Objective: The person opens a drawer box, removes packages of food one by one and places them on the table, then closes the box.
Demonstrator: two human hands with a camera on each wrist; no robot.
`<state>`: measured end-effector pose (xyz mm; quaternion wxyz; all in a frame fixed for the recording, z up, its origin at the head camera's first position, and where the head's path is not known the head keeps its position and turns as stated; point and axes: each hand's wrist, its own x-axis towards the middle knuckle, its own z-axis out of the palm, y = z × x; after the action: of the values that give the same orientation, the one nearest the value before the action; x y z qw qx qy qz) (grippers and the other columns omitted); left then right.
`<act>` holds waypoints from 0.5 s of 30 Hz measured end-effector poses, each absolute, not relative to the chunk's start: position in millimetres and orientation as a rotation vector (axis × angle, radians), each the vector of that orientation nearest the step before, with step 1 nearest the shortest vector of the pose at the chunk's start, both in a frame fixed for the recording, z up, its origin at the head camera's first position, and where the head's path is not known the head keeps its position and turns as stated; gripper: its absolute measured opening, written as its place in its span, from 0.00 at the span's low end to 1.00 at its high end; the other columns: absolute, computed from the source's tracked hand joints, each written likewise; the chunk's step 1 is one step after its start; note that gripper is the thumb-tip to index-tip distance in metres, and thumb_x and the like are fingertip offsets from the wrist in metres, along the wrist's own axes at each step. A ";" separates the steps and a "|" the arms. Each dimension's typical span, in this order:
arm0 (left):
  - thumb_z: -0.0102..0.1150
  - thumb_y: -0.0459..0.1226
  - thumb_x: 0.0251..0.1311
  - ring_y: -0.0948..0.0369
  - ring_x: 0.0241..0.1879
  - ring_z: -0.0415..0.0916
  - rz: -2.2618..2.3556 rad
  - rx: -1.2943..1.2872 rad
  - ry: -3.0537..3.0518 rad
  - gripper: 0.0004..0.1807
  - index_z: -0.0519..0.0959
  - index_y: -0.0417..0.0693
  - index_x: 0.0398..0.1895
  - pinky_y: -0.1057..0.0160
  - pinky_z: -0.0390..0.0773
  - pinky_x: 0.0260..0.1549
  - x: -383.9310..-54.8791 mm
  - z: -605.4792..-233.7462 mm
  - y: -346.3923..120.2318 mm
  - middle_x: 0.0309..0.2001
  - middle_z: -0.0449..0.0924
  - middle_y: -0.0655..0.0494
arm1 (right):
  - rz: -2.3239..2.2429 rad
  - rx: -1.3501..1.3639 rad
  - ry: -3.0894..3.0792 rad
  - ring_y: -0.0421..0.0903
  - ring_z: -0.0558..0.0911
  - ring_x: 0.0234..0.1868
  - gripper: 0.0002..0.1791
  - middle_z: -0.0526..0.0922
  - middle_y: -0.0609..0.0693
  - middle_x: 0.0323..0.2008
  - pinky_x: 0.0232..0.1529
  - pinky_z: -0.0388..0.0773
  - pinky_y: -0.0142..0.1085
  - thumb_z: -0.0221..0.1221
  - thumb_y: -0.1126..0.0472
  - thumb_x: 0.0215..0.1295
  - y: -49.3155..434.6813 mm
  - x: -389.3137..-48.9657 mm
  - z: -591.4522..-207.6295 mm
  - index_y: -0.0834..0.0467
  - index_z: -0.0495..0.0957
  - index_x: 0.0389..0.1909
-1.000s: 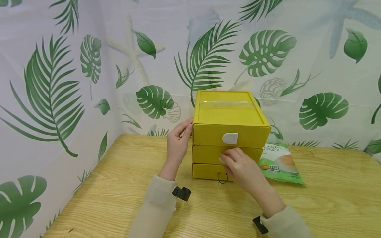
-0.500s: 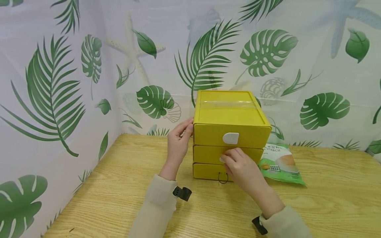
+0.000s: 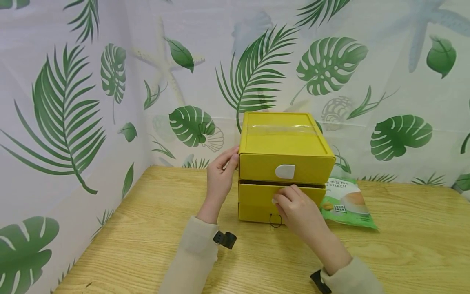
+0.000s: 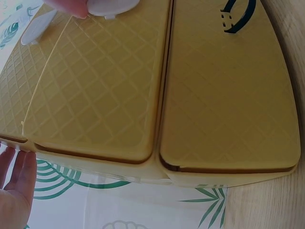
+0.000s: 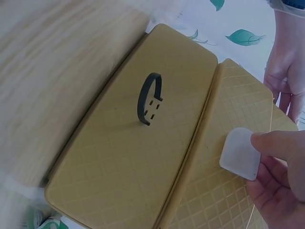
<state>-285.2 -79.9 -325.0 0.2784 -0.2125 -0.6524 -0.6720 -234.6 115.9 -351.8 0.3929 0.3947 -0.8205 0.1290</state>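
Note:
A yellow drawer box point(image 3: 286, 143) with three stacked drawers stands on the table. My right hand point(image 3: 299, 210) pinches the white pull tab point(image 5: 240, 155) of the middle drawer point(image 3: 255, 194), thumb on one face and fingers behind. That drawer sticks out slightly, with a dark gap along its top edge. Against the box's left side rests my left hand point(image 3: 220, 173), its fingers extended along the wall near the top drawer point(image 3: 253, 167). The top drawer is closed and carries its own white tab point(image 3: 285, 171). On the bottom drawer is a black loop handle point(image 5: 141, 102).
A green and white starch bag point(image 3: 350, 204) lies just right of the box, partly hidden behind it. Leaf-patterned cloth point(image 3: 257, 94) hangs behind and to the left of the wooden table point(image 3: 139, 245). Clear tape point(image 3: 282, 129) crosses the box top.
The middle drawer has come forward a little, opening a dark gap below the top drawer. My right hand has moved slightly toward me with the tab; my left hand stays put.

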 end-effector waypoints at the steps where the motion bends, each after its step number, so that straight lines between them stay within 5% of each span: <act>1: 0.51 0.34 0.60 0.58 0.49 0.71 -1.803 -0.569 -1.751 0.15 0.76 0.34 0.47 0.64 0.76 0.39 -285.0 -325.0 -80.0 0.50 0.74 0.43 | 0.329 1.002 -2.082 0.47 0.73 0.30 0.11 0.76 0.53 0.28 0.28 0.76 0.34 0.67 0.74 0.38 115.7 -233.9 -351.7 0.64 0.78 0.26; 15: 0.50 0.33 0.60 0.57 0.50 0.70 -1.829 -0.544 -1.765 0.15 0.75 0.33 0.47 0.63 0.76 0.40 -284.6 -323.8 -79.9 0.50 0.74 0.45 | 0.330 1.007 -2.068 0.46 0.74 0.28 0.09 0.76 0.52 0.26 0.25 0.76 0.33 0.67 0.73 0.38 113.1 -221.4 -347.1 0.63 0.78 0.23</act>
<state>-284.6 -79.9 -323.8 0.2678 -0.2018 -0.6541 -0.6781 -221.4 113.1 -347.1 0.3975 0.3978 -0.8166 0.1302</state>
